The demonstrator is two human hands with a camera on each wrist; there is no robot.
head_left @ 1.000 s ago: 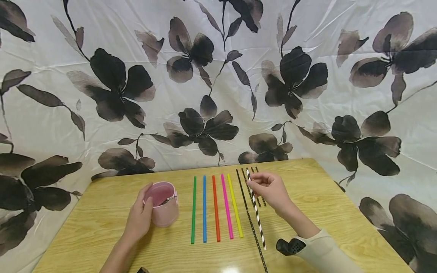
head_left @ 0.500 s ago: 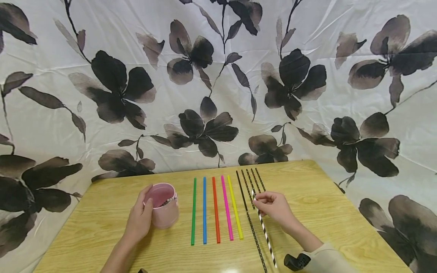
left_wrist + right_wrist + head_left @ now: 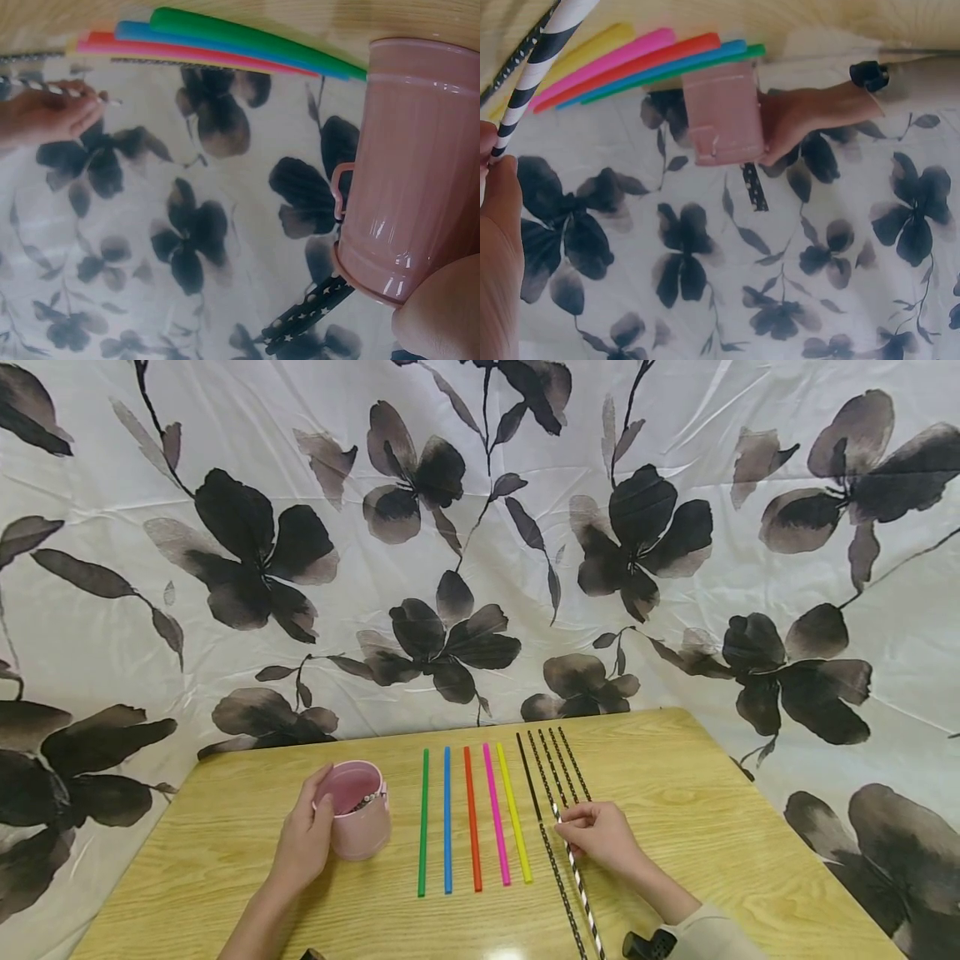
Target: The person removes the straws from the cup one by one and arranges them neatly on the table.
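Note:
My left hand (image 3: 306, 835) grips a small pink pail (image 3: 362, 837) by its side, at the left of the table. Patterned black straws (image 3: 306, 316) with white stars and dots stick out of its mouth in the left wrist view. My right hand (image 3: 604, 838) pinches a black-and-white striped straw (image 3: 584, 897) near its far end, between thumb and fingers. The striped straw slants toward the near edge, beside a dotted black straw (image 3: 559, 878). Beyond the right hand lie several more dark patterned straws (image 3: 576, 763), their near ends partly hidden by it.
Between the hands, a green straw (image 3: 423, 827), a blue straw (image 3: 447, 827), a red straw (image 3: 472, 822), a pink straw (image 3: 496, 818) and a yellow straw (image 3: 514, 818) lie spaced in a row on the wooden table (image 3: 225, 810). A floral cloth (image 3: 480, 527) hangs behind.
My right hand has drawn the striped straw toward the near edge and lowered it, uncovering the far ends of the dark straws. The left hand stays on the pail.

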